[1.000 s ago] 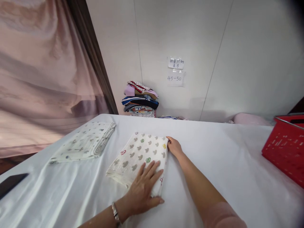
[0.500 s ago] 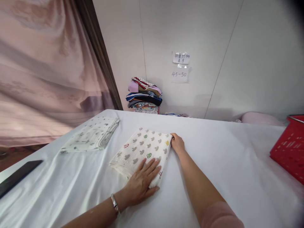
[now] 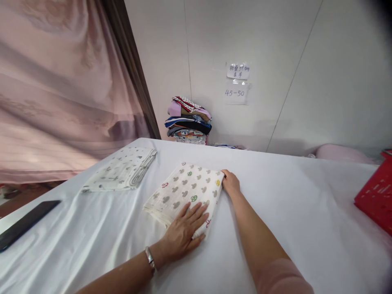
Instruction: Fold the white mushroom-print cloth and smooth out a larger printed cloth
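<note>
A folded white cloth (image 3: 183, 188) with grey, green, yellow and red mushroom prints lies in front of me. My left hand (image 3: 185, 228), wearing a silver bracelet, rests flat on its near right part with the fingers stretched out. At the far right corner my right hand (image 3: 231, 183) is closed on the cloth's edge; its fingertips are partly hidden. To the left lies a second folded white cloth (image 3: 119, 169) with small dark and grey prints, apart from both hands.
A white-covered table (image 3: 275, 196) spreads beneath everything. A dark flat object (image 3: 27, 222) lies at its left edge, and a red basket (image 3: 375, 196) stands at right. Beyond the far edge are a stack of folded fabrics (image 3: 188, 120) and a wall with paper signs (image 3: 237, 93). Pink curtain (image 3: 61, 81) hangs left.
The camera view has shifted slightly, so things sit a little further right and mostly higher. Both hands keep their places on the mushroom-print cloth, which looks unchanged.
</note>
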The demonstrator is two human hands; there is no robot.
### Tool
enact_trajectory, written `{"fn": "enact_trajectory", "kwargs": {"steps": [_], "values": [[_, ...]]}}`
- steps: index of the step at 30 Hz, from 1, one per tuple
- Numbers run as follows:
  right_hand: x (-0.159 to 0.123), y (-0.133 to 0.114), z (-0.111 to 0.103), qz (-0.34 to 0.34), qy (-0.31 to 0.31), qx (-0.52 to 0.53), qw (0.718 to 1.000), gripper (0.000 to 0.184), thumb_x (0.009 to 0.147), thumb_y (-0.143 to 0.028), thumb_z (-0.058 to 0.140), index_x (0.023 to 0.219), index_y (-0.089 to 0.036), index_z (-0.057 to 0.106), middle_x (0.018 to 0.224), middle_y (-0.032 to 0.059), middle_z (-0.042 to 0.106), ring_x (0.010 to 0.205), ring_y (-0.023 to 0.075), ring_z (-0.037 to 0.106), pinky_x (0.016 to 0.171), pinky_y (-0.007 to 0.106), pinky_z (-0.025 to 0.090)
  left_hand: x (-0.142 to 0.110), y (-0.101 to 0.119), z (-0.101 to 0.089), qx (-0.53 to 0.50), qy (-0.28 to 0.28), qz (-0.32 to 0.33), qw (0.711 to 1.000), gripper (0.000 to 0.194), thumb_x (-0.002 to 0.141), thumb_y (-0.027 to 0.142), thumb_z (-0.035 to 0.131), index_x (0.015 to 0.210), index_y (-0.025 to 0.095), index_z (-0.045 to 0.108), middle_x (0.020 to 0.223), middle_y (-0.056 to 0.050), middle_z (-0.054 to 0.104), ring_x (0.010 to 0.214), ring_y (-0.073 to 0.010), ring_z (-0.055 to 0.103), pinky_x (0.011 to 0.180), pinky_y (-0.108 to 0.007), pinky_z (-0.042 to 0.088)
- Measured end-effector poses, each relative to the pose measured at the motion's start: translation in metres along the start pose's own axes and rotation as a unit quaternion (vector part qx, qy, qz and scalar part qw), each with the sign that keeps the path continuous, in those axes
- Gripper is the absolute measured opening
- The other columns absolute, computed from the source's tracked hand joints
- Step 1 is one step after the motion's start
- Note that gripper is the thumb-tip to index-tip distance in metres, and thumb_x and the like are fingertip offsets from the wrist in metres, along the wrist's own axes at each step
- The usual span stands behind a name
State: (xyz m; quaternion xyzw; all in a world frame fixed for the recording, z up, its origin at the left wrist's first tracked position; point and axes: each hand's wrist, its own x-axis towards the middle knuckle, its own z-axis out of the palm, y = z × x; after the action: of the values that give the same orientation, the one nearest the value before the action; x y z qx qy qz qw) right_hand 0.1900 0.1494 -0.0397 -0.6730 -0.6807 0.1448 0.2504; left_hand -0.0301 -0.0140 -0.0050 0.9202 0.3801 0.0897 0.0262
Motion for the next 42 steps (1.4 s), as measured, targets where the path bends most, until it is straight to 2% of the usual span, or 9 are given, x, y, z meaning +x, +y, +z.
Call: {"fn": "enact_trajectory", "kwargs": {"steps": [8,12,18,22,25,29,33,38,42], "values": [[-0.002,0.001,0.002,0.002,0.009,0.007,1.0,0.032,0.082,-0.023,0.037,0.107,-0.031,0.056,0.097,-0.0009,0.062,0.091,0.0155,0.054,0.071,0.023,0.037,-0.005,0.002,0.016,0.049,0.064,0.01,0.997,0.051,0.087,0.03,0.04,0.137,0.024,0.029,0.143,-0.003,0.03,0.132,-0.0225,0.022,0.108,-0.047,0.02],[-0.004,0.0,0.001,-0.004,0.009,-0.002,1.0,0.034,0.083,-0.026,0.035,0.11,-0.031,0.055,0.101,0.0003,0.061,0.092,0.0168,0.054,0.073,0.025,0.039,-0.006,0.006,0.019,0.058,0.067,0.001,0.996,0.051,0.087,0.029,0.041,0.136,0.023,0.031,0.142,-0.004,0.031,0.132,-0.023,0.023,0.107,-0.047,0.021],[-0.003,0.015,0.008,-0.123,0.028,0.063,0.99,0.051,0.079,-0.019,0.033,0.129,-0.024,0.041,0.124,0.003,0.051,0.112,0.0177,0.045,0.094,0.031,0.035,-0.015,0.023,0.015,0.021,0.076,-0.053,0.995,0.05,0.085,0.032,0.043,0.133,0.022,0.035,0.14,-0.004,0.036,0.131,-0.0224,0.026,0.108,-0.046,0.019],[0.001,0.024,0.016,-0.198,0.022,0.102,0.975,0.052,0.071,-0.014,0.034,0.119,-0.022,0.053,0.127,0.0014,0.049,0.116,0.0162,0.042,0.1,0.032,0.031,-0.019,0.031,0.014,-0.004,0.088,-0.068,0.994,0.053,0.086,0.048,0.04,0.132,0.023,0.037,0.139,-0.005,0.037,0.13,-0.0232,0.027,0.108,-0.045,0.016],[-0.003,0.026,0.011,-0.156,0.021,0.099,0.983,0.046,0.069,-0.015,0.035,0.106,-0.022,0.061,0.113,0.0015,0.059,0.106,0.0164,0.05,0.095,0.03,0.036,-0.019,0.029,0.013,-0.012,0.087,-0.06,0.994,0.047,0.087,0.047,0.038,0.129,0.025,0.04,0.137,-0.004,0.04,0.128,-0.022,0.03,0.107,-0.044,0.015],[-0.006,0.035,-0.003,-0.062,0.058,0.064,0.994,0.047,0.065,-0.015,0.037,0.102,-0.025,0.063,0.109,0.0017,0.061,0.1,0.0187,0.053,0.086,0.029,0.04,-0.019,0.02,0.013,-0.018,0.087,-0.076,0.993,0.041,0.087,0.041,0.042,0.125,0.027,0.043,0.133,-0.001,0.045,0.126,-0.0204,0.033,0.108,-0.045,0.012],[0.0,0.05,-0.01,-0.011,-0.005,0.08,0.997,0.052,0.059,-0.013,0.038,0.102,-0.024,0.065,0.101,0.002,0.064,0.089,0.0183,0.057,0.076,0.027,0.043,-0.022,0.018,0.011,-0.026,0.094,-0.099,0.99,0.039,0.086,0.036,0.046,0.124,0.026,0.044,0.132,-0.001,0.046,0.127,-0.0204,0.031,0.108,-0.044,0.011],[0.005,0.057,-0.011,-0.007,-0.033,0.103,0.994,0.054,0.058,-0.015,0.038,0.104,-0.024,0.064,0.094,0.0012,0.066,0.082,0.0177,0.059,0.073,0.027,0.044,-0.024,0.022,0.007,-0.047,0.099,-0.099,0.989,0.038,0.087,0.036,0.043,0.123,0.025,0.045,0.131,-0.002,0.047,0.127,-0.0197,0.031,0.108,-0.043,0.013],[0.001,0.051,-0.009,-0.062,-0.047,0.106,0.991,0.055,0.065,-0.021,0.04,0.118,-0.025,0.055,0.115,0.0008,0.059,0.1,0.0185,0.055,0.085,0.029,0.041,-0.024,0.024,0.01,-0.049,0.108,-0.104,0.987,0.044,0.087,0.043,0.04,0.128,0.024,0.041,0.134,-0.004,0.044,0.127,-0.0202,0.032,0.108,-0.044,0.014]]}}
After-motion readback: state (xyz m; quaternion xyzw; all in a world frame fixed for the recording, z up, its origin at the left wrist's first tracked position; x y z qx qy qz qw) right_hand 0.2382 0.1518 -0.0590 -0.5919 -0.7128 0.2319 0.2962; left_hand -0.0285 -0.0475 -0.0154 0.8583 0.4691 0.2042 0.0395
